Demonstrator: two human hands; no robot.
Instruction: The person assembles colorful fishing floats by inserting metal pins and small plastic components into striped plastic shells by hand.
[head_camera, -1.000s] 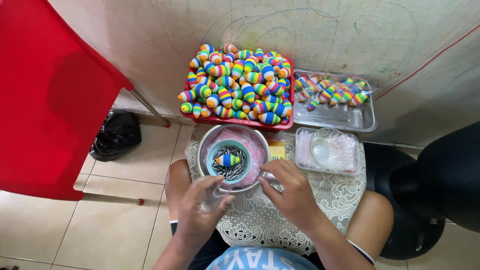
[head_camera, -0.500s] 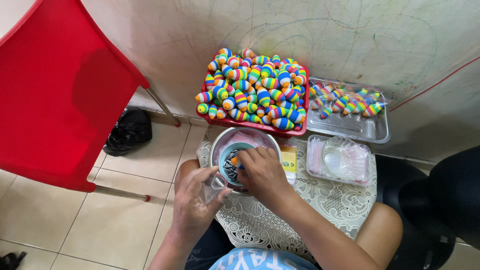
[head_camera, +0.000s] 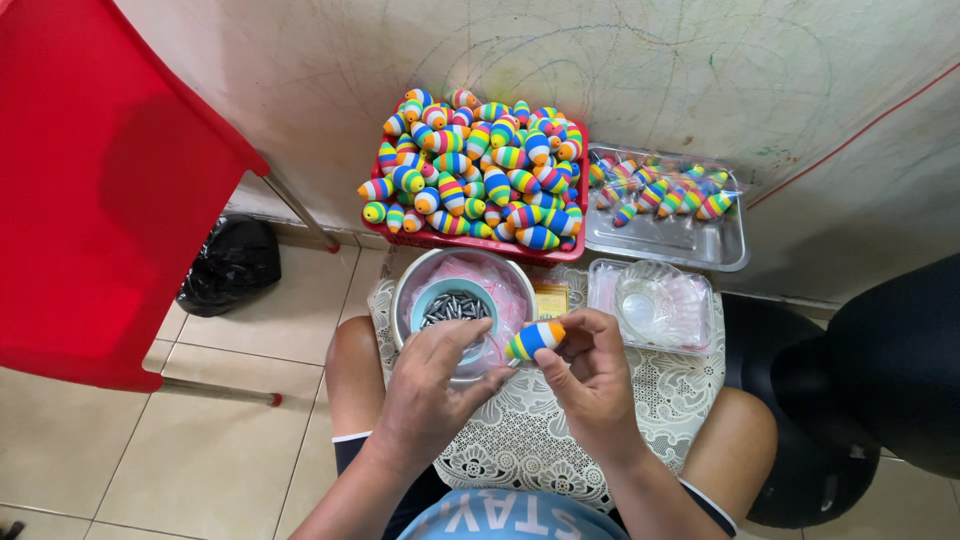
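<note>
At the left, a red chair (head_camera: 110, 190) stands over a black bag (head_camera: 232, 265). Left hand (head_camera: 432, 385) rests empty, fingers loosely curled, over a metal bowl (head_camera: 405, 290) holding a small blue cup of grey pellets (head_camera: 455, 306). Right hand (head_camera: 590, 375) pinches a striped float (head_camera: 535, 340) by its fingertips just beside the bowl. Risk, in my judgement: the lap cloth (head_camera: 530, 440) is unsteady, so a nudge could tip the pellets, or the rounded float could slip from so light a pinch.

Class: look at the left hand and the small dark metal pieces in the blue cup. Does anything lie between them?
Nothing visible does. The left hand rests at the blue cup, just short of the metal pieces; the striped float sits aside in the right hand.
</note>
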